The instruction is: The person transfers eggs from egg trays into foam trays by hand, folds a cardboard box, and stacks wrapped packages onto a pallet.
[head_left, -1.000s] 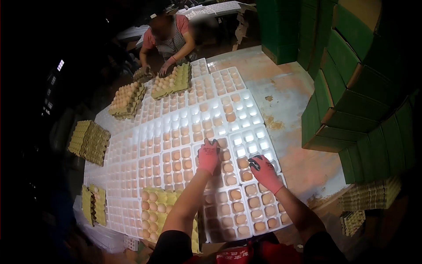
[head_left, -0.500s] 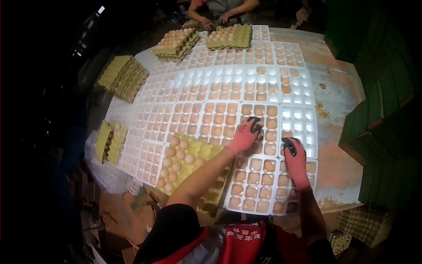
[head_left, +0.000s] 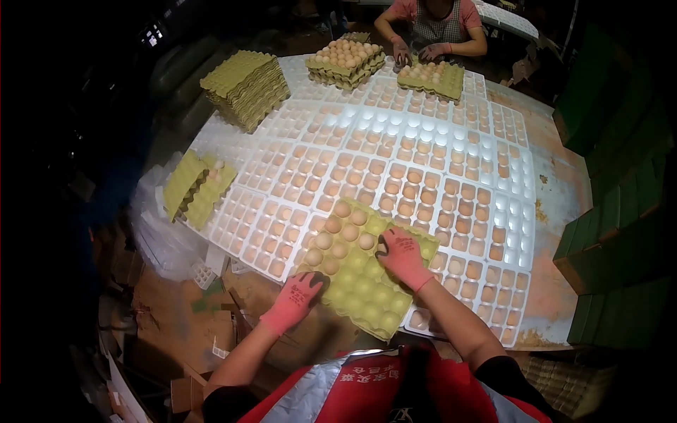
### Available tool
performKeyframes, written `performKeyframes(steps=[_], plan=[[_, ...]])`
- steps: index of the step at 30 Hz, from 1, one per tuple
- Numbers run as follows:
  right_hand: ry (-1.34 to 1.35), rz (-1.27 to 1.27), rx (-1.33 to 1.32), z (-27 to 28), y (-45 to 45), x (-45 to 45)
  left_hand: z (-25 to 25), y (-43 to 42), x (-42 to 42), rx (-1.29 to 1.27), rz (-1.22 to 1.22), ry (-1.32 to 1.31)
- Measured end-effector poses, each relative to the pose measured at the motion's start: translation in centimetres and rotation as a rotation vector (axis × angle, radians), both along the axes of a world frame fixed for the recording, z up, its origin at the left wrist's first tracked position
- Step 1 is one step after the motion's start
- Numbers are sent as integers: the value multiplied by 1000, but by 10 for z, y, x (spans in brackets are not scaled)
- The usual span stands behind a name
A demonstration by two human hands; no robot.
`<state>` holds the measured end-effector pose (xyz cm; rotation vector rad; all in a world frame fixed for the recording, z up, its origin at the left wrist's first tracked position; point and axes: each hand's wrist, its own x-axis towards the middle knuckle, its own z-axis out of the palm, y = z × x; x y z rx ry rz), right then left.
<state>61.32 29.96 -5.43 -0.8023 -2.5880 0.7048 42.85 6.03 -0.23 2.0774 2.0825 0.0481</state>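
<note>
Before me lies a yellow-green pulp egg tray [head_left: 363, 289], overlapping the white plastic trays. Brown eggs [head_left: 350, 233] occupy its far left part, while many nearer cups are bare. My left hand [head_left: 295, 302], in a pink glove with dark fingertips, is at the tray's left edge. Its curled fingers close around an egg there, mostly hidden. My right hand [head_left: 405, 258], gloved alike, reaches over the tray's right side. Its thumb and fingers are closed about an egg [head_left: 382, 245], partly covered by the glove.
White compartment trays [head_left: 416, 190] holding many eggs cover the table. Stacked pulp trays [head_left: 247, 88] stand far left, and egg-filled ones [head_left: 345, 60] at the back. Another person [head_left: 441, 28] works across the table beside a pulp tray [head_left: 451, 81]. Green crates [head_left: 599, 247] line the right.
Both hands have come back from the white compartment trays to the pulp tray, the left now at its left edge, the right over its right side. The camera view has shifted too.
</note>
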Motion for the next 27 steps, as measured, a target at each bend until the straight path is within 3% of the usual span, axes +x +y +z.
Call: performKeyframes(steps=[1, 2, 4, 5, 6, 8, 9, 10, 12, 16, 18, 20, 21, 24, 25, 27], plan=[[93, -103, -143, 13, 4, 5, -6, 1, -4, 30, -73, 94], [298, -245, -467, 16, 8, 5, -13, 6, -12, 28, -92, 105], [716, -280, -1211, 25, 16, 2, -19, 11, -23, -1, -143, 122], [644, -185, -1178, 31, 13, -4, -14, 14, -31, -61, -162, 74], [444, -214, -1104, 37, 10, -14, -8, 12, -32, -39, -3, -163], [-97, -178, -174, 48, -9, -41, 0, 7, -35, -3, 308, -630], [-172, -165, 90, 25, -15, -50, -41, -1, -46, 204, 433, -1263], [-219, -120, 109, 13, -14, -54, -15, 5, -48, -3, 680, -1585], [-312, -17, 166, 3, -7, -57, -10, 21, -54, -109, 693, -1552], [258, -234, -1035, 33, 36, -33, -6, 52, -39, 215, -146, -160], [468, -66, -1253, 38, 48, -32, -21, 58, -39, 217, -346, 152], [234, 45, -438, 38, 45, -55, -23, 62, -40, 212, -366, 173], [49, 27, -153, 36, 36, -69, -24, 64, -41, 205, -376, 185], [-284, 267, 395, 19, 40, -96, 14, 58, -52, -13, 169, -505], [-243, 314, 463, 9, 50, -99, -10, 48, -67, 62, 358, -952], [-108, 266, 366, 18, 57, -87, -2, 48, -78, -165, 616, -1762]])
